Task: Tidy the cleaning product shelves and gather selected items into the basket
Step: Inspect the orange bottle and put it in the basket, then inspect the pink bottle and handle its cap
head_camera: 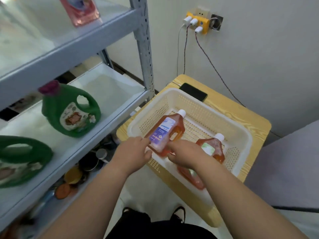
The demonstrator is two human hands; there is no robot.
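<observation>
An amber bottle with a white cap and purple label (168,129) is held over the near left corner of the cream basket (241,133). My left hand (133,152) holds its lower left side and my right hand (181,155) grips its lower right side. A second amber bottle with a green label (213,145) lies inside the basket on the right. Another amber bottle (189,176) shows under my right forearm, partly hidden.
The basket sits on a small wooden table (255,116) with a black phone (193,91) behind it. The grey metal shelf (103,107) on the left carries two green detergent jugs (69,109) (20,161); a pink pouch (80,9) stands on the upper shelf. Cables hang from a wall socket (198,23).
</observation>
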